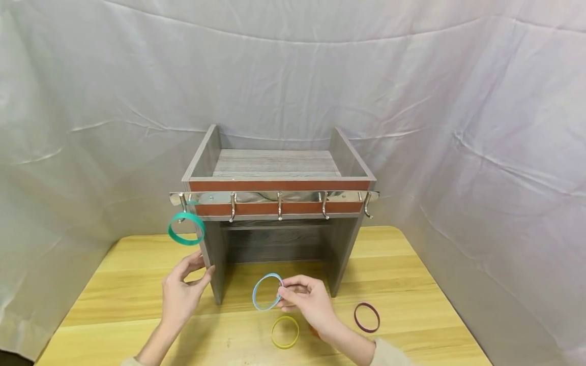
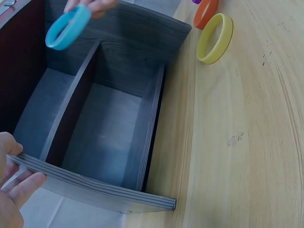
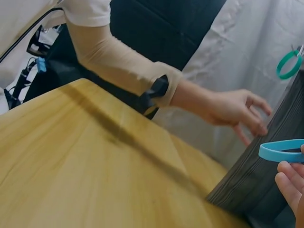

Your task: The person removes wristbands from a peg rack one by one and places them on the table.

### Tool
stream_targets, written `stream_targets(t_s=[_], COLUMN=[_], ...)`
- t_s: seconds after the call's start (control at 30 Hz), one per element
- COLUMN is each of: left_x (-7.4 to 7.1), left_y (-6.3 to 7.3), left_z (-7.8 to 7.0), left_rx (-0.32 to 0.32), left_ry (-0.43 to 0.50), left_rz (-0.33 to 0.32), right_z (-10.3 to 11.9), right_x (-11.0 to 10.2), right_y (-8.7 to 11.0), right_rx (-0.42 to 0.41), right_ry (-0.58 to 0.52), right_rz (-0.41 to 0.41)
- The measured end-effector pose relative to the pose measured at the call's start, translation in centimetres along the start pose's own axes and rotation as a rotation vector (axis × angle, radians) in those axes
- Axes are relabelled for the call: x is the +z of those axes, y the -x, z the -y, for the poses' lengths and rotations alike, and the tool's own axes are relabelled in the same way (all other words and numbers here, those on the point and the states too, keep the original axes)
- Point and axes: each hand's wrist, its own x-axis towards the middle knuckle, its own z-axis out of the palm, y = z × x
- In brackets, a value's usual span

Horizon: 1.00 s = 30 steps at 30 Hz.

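Note:
My right hand (image 1: 308, 300) pinches a light blue wristband (image 1: 255, 297) between thumb and fingers, in front of the opening of a grey wooden shelf (image 1: 348, 249). At the shelf's left side panel, my left hand (image 1: 180, 290) grips the front edge, thumb on one side and fingers on the outer face in the left wrist view. A green wristband (image 1: 186, 241) hangs from the leftmost hook of the metal hook rail (image 1: 256, 197). On the table lie a yellow wristband (image 1: 285, 347), a dark purple wristband (image 1: 367, 330) and an orange wristband (image 2: 205, 13), mostly hidden by my right arm in the head view.
The shelf stands on a yellow wood-grain table (image 1: 403, 295). Several hooks stick out along the rail on its front. Grey cloth (image 1: 293, 76) hangs behind and on both sides.

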Motion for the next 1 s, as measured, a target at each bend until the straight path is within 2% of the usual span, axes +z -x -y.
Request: stream_targets(t_s=[0.27,0.7,1.0], left_x=[0.0,0.1,0.1], left_y=[0.0,0.0,0.0], left_z=[-0.1,-0.3,-0.2], left_rx=[-0.014,-0.01,-0.017], left_ry=[-0.003,-0.009,-0.013], left_rz=[0.002,0.001,0.007], right_z=[-2.5,-5.8,-7.5], right_x=[0.2,3.0,3.8], right_y=[0.4,0.9,0.9], right_rx=[0.073,0.139,0.194], right_ry=[-0.029,-0.044,-0.023], right_rz=[0.02,0.06,0.057])
